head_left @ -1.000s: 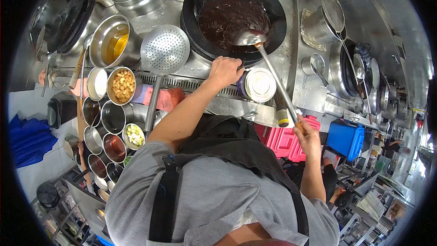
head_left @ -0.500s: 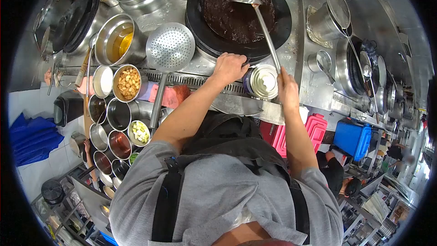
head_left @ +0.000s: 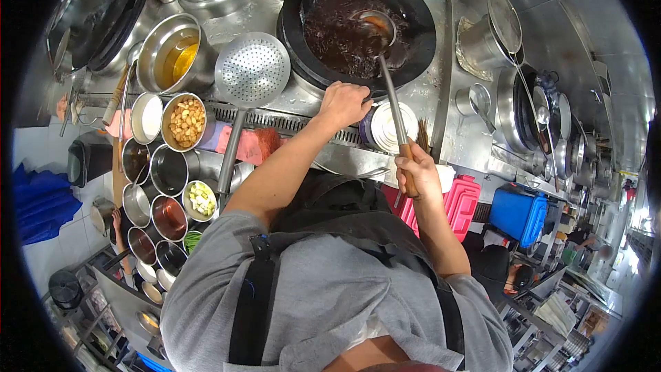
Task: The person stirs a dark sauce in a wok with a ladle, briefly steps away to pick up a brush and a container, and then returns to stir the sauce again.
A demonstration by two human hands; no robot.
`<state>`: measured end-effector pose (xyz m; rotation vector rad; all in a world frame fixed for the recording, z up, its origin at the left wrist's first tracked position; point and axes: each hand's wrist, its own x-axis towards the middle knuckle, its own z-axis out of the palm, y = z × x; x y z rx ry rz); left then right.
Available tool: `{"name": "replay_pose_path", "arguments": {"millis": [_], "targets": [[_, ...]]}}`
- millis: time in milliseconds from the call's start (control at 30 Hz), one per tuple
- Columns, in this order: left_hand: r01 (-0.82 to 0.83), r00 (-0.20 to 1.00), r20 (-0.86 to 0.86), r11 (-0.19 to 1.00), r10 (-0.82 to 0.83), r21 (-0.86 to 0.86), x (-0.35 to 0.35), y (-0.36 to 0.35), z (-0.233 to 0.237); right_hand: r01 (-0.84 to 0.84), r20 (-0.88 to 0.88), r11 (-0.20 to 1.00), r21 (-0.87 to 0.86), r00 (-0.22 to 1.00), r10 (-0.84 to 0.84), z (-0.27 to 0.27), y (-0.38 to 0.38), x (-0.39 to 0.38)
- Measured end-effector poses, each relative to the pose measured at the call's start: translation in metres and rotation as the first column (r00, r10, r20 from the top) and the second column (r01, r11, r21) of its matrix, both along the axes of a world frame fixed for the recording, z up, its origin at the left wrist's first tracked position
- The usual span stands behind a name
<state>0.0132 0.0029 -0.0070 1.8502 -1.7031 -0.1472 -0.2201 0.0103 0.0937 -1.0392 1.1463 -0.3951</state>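
Note:
My right hand (head_left: 418,169) is closed round the wooden end of a long-handled ladle (head_left: 392,96). The ladle's bowl sits in dark brown, bubbling sauce (head_left: 337,31) inside a large black wok (head_left: 420,55), with some reddish-brown liquid in it. At the wok's near edge, my left hand (head_left: 346,105) is closed on its near handle, mostly hidden under the fingers. Between my hands stands a round can (head_left: 394,126), partly behind the ladle's handle. Left of the wok, a perforated strainer (head_left: 253,69) lies with its handle toward me.
On the left stand a pot of yellow oil (head_left: 175,62), a pot of browned cubes (head_left: 186,122), a pot of pale green pieces (head_left: 201,200) and several other pots. A pot with a sieve (head_left: 506,22) stands right. Red (head_left: 461,203) and blue bins (head_left: 520,213) are below; a person crouches nearby.
The ladle's bowl has gone down into the sauce and turned upward. My right hand has drawn back toward me with the handle. My left hand stays on the wok.

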Motion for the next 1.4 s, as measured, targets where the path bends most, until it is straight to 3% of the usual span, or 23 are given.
{"name": "replay_pose_path", "arguments": {"millis": [67,200,400,600,700,800,900,1000,1200,1267,1300,1333,1400], "targets": [[0.008,1.000,0.002,1.000,-0.008,0.020,0.000,0.000,0.002,-0.015,0.164,0.993,0.119,0.986,-0.005,0.004,-0.001,-0.003],[0.009,1.000,-0.001,1.000,-0.009,-0.001,0.001,0.001,-0.001,-0.062,0.103,0.997,0.054,0.993,0.057,0.019,0.004,-0.004],[0.007,1.000,0.001,1.000,-0.007,0.000,0.001,0.001,-0.001,-0.184,-0.122,0.957,-0.224,0.980,0.159,0.042,0.000,-0.024],[0.006,1.000,-0.004,1.000,-0.006,-0.014,0.001,0.000,-0.003,-0.271,-0.287,0.883,-0.384,0.944,0.165,0.068,-0.005,-0.039],[0.012,1.000,-0.012,1.000,-0.012,-0.015,0.002,0.000,-0.004,-0.421,-0.532,0.771,-0.478,0.837,0.128,0.076,-0.004,-0.046],[0.011,1.000,-0.018,1.000,-0.011,-0.013,0.002,0.001,-0.004,-0.458,-0.561,0.664,-0.591,0.825,0.070,0.068,-0.001,-0.050],[0.013,1.000,-0.015,1.000,-0.013,0.006,0.001,0.001,0.000,-0.575,-0.710,0.615,-0.540,0.703,0.033,0.043,-0.009,-0.045],[0.010,1.000,-0.005,1.000,-0.010,-0.004,0.002,0.003,-0.001,-0.567,-0.685,0.641,-0.517,0.723,0.087,0.043,-0.016,-0.042],[0.021,1.000,-0.004,1.000,-0.021,0.006,0.001,0.000,-0.001,-0.581,-0.729,0.610,-0.539,0.685,0.007,0.053,-0.002,-0.066],[0.020,1.000,0.002,1.000,-0.020,0.022,0.001,0.000,-0.001,-0.558,-0.774,0.731,-0.393,0.629,0.064,0.073,-0.001,-0.068],[0.022,1.000,0.003,0.999,-0.022,0.022,0.001,0.001,-0.002,-0.576,-0.736,0.642,-0.506,0.676,0.027,0.063,-0.001,-0.085],[0.020,1.000,0.002,1.000,-0.020,0.011,0.001,0.001,-0.002,-0.577,-0.736,0.642,-0.506,0.676,0.027,0.063,0.000,-0.095],[0.014,1.000,0.001,1.000,-0.014,0.000,0.002,0.001,0.000,-0.689,-0.800,0.529,-0.495,0.599,0.031,0.064,0.003,-0.109]]}}
